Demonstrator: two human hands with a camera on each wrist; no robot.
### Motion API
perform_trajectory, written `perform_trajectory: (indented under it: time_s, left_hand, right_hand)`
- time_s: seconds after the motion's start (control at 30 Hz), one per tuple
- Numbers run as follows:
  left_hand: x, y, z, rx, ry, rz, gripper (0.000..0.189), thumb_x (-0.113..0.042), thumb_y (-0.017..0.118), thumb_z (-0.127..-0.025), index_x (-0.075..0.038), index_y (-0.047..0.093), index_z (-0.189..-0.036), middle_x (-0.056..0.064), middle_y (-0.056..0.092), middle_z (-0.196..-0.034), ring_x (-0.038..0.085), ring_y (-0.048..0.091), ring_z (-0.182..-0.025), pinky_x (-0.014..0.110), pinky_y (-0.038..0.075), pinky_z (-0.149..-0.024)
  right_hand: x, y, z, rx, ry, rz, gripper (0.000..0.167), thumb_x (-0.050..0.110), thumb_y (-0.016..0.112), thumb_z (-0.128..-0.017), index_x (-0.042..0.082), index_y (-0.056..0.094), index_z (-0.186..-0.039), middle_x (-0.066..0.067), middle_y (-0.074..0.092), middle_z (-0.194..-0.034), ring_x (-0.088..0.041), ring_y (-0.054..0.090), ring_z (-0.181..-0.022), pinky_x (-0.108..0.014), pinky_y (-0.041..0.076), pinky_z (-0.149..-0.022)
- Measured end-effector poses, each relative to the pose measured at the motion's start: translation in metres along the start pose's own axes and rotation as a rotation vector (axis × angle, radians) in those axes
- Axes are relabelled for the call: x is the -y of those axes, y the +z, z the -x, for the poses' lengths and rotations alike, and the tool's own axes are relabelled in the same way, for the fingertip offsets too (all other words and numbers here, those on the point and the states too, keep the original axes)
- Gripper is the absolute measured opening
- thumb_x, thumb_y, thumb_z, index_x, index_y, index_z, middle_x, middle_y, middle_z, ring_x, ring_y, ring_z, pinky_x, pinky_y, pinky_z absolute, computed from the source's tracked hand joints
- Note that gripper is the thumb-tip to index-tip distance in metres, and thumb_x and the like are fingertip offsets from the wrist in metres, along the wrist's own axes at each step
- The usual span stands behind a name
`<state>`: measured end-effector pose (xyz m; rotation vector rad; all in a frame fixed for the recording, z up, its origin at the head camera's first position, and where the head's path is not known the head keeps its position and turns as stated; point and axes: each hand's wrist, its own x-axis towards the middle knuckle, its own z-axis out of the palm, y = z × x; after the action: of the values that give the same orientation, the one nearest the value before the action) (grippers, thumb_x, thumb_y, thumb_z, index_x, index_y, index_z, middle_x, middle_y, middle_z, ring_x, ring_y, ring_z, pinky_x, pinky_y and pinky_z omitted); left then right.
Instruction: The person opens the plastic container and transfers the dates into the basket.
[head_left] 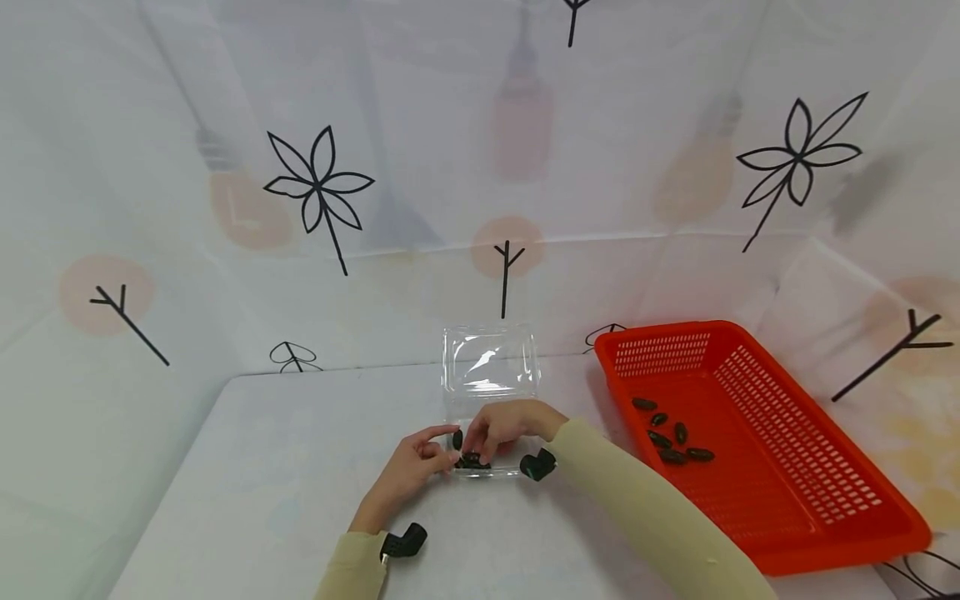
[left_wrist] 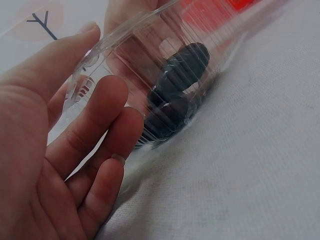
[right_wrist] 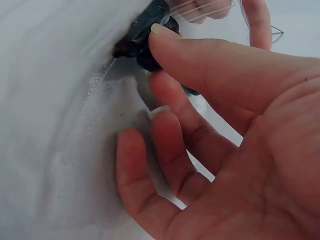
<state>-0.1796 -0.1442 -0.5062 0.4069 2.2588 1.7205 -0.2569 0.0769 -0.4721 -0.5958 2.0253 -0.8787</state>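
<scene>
A clear plastic clamshell box lies on the table with its lid raised at the back. Several dark oval pieces sit in its left end, seen through the wall as dark ovals in the left wrist view. My left hand holds the box's left end, fingertips against its wall. Reaching in from the right, my right hand has thumb and forefinger around a dark oval piece. Its other fingers are bent inside the box.
A red plastic basket with slotted walls stands to the right, with several more dark oval pieces at its left side. A white cloth covers the table. Behind hangs a printed sheet. Black cables lie at the lower right.
</scene>
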Motion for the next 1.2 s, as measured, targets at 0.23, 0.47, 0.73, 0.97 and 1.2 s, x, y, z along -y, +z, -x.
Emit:
perform_trajectory:
  time_s: [0.23,0.47,0.73,0.97,1.2]
  left_hand:
    - [0.022,-0.002,-0.008,-0.019,0.0,-0.027,0.047,-0.017,0.074,-0.091,-0.012,0.061,-0.136,0.009,0.064,-0.071,0.012,0.048,-0.064,0.024,0.035,-0.062]
    - [0.024,-0.003,-0.009,-0.004,0.022,-0.028,0.046,-0.02,0.074,-0.091,-0.013,0.061,-0.135,0.006,0.064,-0.07,0.012,0.051,-0.064,0.024,0.036,-0.062]
    - [0.021,-0.002,-0.009,-0.009,0.015,-0.038,0.046,-0.022,0.074,-0.091,-0.015,0.062,-0.135,0.004,0.064,-0.07,0.012,0.05,-0.064,0.024,0.036,-0.062]
    - [0.021,-0.002,-0.007,-0.016,0.014,-0.045,0.045,-0.023,0.074,-0.092,-0.017,0.062,-0.134,0.003,0.064,-0.07,0.011,0.049,-0.063,0.024,0.036,-0.061]
    - [0.023,-0.001,-0.008,-0.009,0.024,-0.041,0.045,-0.022,0.074,-0.092,-0.016,0.062,-0.135,0.003,0.065,-0.07,0.012,0.054,-0.066,0.025,0.039,-0.064]
  right_hand:
    - [-0.002,0.0,-0.001,-0.013,-0.041,0.024,0.016,-0.001,0.076,-0.082,0.011,0.072,-0.093,0.003,0.061,-0.078,-0.012,0.05,-0.065,-0.024,0.04,-0.058]
    - [-0.004,-0.004,0.004,-0.032,-0.079,0.014,0.014,0.004,0.075,-0.084,0.012,0.072,-0.094,0.003,0.061,-0.077,-0.014,0.052,-0.068,-0.027,0.041,-0.06]
    - [-0.004,-0.011,0.012,-0.051,-0.115,-0.058,0.016,0.004,0.072,-0.086,0.01,0.071,-0.101,-0.002,0.063,-0.091,-0.015,0.059,-0.08,-0.034,0.053,-0.074]
    - [-0.002,-0.019,0.025,-0.056,-0.146,-0.122,0.02,0.004,0.068,-0.089,0.001,0.069,-0.109,-0.006,0.065,-0.099,-0.02,0.063,-0.089,-0.04,0.056,-0.081]
    - [-0.002,-0.028,0.043,-0.093,-0.173,-0.125,0.025,0.008,0.067,-0.093,-0.003,0.066,-0.115,-0.008,0.064,-0.101,-0.032,0.064,-0.095,-0.038,0.056,-0.08]
